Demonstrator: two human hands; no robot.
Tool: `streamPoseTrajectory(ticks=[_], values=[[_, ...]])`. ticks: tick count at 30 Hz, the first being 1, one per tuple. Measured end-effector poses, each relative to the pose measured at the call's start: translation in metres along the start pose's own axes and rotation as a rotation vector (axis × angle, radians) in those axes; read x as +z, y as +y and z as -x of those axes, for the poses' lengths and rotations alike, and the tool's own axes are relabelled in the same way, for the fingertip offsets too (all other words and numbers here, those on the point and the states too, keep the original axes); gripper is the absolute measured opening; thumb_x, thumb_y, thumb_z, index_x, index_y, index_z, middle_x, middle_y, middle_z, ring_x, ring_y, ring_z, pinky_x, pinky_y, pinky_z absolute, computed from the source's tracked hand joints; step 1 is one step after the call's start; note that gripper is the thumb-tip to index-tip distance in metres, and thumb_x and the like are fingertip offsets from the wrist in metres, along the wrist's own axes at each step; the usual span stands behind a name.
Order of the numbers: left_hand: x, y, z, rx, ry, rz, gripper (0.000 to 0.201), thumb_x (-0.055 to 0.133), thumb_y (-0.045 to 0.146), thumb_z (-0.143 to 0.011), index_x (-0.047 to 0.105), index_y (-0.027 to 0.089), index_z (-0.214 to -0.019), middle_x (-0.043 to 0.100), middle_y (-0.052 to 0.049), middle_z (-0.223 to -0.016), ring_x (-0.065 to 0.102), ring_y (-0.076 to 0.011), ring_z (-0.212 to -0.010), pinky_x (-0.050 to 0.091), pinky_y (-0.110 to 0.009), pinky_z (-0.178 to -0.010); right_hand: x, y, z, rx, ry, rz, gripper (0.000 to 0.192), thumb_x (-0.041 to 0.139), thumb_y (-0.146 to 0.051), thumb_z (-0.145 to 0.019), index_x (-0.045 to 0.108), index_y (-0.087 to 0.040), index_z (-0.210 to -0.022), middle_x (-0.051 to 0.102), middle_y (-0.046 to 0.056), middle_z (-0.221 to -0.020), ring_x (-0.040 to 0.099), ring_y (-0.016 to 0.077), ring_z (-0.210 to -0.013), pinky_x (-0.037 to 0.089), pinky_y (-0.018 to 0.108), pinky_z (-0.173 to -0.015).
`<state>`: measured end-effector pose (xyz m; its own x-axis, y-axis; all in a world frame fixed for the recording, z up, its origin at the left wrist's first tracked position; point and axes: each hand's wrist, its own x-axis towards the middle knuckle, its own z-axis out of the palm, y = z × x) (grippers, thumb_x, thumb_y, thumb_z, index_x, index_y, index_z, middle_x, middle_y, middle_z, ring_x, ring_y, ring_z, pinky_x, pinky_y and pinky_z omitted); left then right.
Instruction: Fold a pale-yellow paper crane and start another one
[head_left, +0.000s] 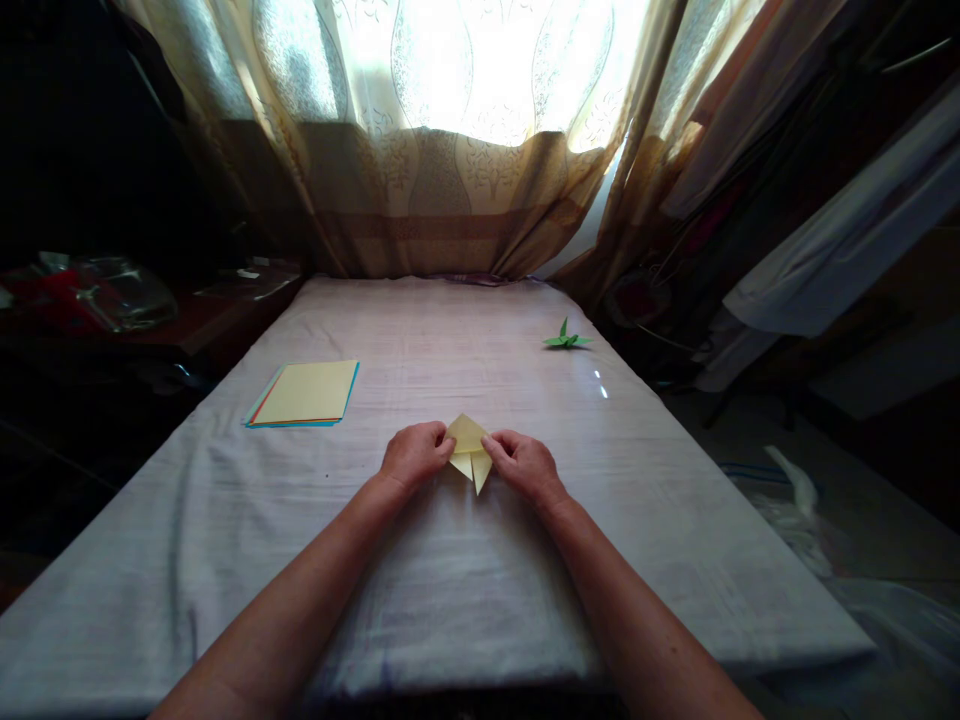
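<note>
A small folded sheet of yellow origami paper (468,437) is held between both hands over the middle of the table. Its top comes to a point, and two narrow flaps hang toward me with a slit between them. My left hand (417,450) pinches the left edge, thumb on top. On the right edge, my right hand (523,462) pinches the paper the same way. The fingers beneath the paper are mostly hidden.
A stack of coloured paper squares (307,394), yellow on top, lies on the cloth-covered table (420,340) to the left. A green folded paper crane (567,338) sits near the right edge. Curtains (420,190) hang behind; clothes (840,230) hang at right.
</note>
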<state>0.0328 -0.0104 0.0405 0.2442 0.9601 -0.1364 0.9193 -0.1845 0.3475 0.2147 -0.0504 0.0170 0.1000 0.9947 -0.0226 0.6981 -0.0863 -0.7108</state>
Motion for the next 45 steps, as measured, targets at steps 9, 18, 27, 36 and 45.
streamPoseTrajectory(ticks=[9,18,27,36,45], values=[[-0.001,0.001,0.001,-0.009,0.016,-0.038,0.024,0.051,0.037,-0.088,0.071,0.025,-0.085,0.073,-0.003,-0.085,0.065,-0.0192,-0.077,0.034,-0.025,-0.059,-0.01,0.013,-0.012,-0.059,-0.247,-0.326,0.033,0.045,-0.027,-0.086,0.076,-0.02,-0.094,0.075,0.002,-0.086,0.067,0.0156,-0.075,0.051,0.023,-0.068],[-0.002,0.001,0.001,-0.015,0.019,-0.045,0.023,0.051,0.037,-0.088,0.071,0.025,-0.085,0.073,-0.002,-0.085,0.065,-0.0188,-0.077,0.034,-0.025,-0.059,-0.014,0.017,-0.022,-0.008,-0.322,-0.391,0.025,0.053,-0.024,-0.081,0.075,-0.017,-0.092,0.074,0.002,-0.076,0.06,0.0106,-0.057,0.05,0.021,-0.058],[0.001,0.001,0.0,-0.008,0.01,-0.02,0.025,0.05,0.038,-0.089,0.07,0.024,-0.084,0.073,-0.003,-0.084,0.065,-0.0191,-0.077,0.035,-0.026,-0.058,-0.006,0.015,-0.018,-0.059,-0.246,-0.164,0.023,0.057,-0.034,-0.084,0.075,-0.02,-0.091,0.072,-0.002,-0.077,0.061,0.0116,-0.065,0.044,0.021,-0.061],[0.004,-0.001,0.0,-0.021,0.004,-0.01,0.026,0.05,0.038,-0.089,0.071,0.024,-0.087,0.074,-0.004,-0.086,0.065,-0.0195,-0.078,0.038,-0.025,-0.061,0.005,-0.007,0.002,-0.088,0.018,0.195,0.026,0.05,-0.037,-0.094,0.071,-0.022,-0.092,0.071,0.005,-0.094,0.061,0.0173,-0.084,0.039,0.025,-0.072],[0.003,0.0,0.0,-0.02,0.008,0.01,0.025,0.05,0.037,-0.088,0.07,0.023,-0.084,0.073,-0.004,-0.084,0.065,-0.0191,-0.078,0.036,-0.025,-0.06,0.004,0.002,-0.001,-0.138,-0.01,0.271,0.016,0.055,-0.031,-0.092,0.07,-0.026,-0.093,0.071,-0.001,-0.099,0.062,0.0137,-0.091,0.039,0.022,-0.076]])
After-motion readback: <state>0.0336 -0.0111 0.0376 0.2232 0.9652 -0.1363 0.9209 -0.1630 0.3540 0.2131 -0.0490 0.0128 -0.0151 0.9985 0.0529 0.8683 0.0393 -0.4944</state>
